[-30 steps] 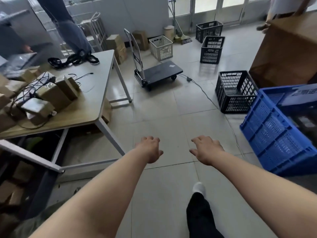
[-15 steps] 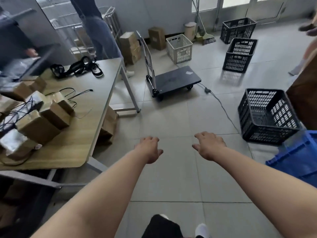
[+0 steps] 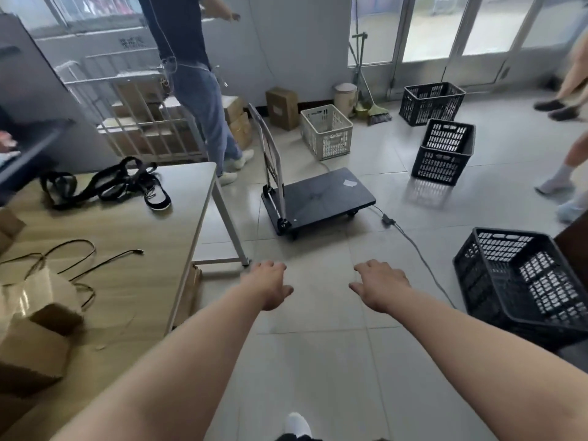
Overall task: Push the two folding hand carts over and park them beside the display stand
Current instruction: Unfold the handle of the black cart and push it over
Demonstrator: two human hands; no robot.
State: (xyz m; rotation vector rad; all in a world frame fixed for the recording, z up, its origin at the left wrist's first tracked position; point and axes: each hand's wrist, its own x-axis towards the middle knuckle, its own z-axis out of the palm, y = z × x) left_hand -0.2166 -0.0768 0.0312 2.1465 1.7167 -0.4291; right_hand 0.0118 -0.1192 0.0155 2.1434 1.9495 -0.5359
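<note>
- Left hand point(image 3: 266, 286) and right hand point(image 3: 380, 286): both out in front over bare floor tile, palms down, fingers loosely curled, holding nothing. Well apart from the cart.
- Wooden table point(image 3: 133, 281) just left of the left arm; its white leg point(image 3: 227, 218) stands near the cart's handle end.
- Black crate point(image 3: 521, 281) close on the right. Grey cable point(image 3: 413, 246) with an inline block runs across the floor, passing just beside the cart's near right corner.
- Folding hand cart point(image 3: 318, 198): ahead on the floor, dark flat deck, empty, handle point(image 3: 269, 151) raised at its left end and leaning slightly. Only one cart in view; second cart and display stand not identified.
- Handling, judged: unloaded, so light and quick to roll on smooth tile; rigid deck, hinged handle may have some play. Take the top bar of the handle, both hands spread. Casters could snag the cable.
- Beyond: white crate point(image 3: 327, 132), a standing person point(image 3: 197, 90) close behind the handle, two more black crates by the glass doors.
</note>
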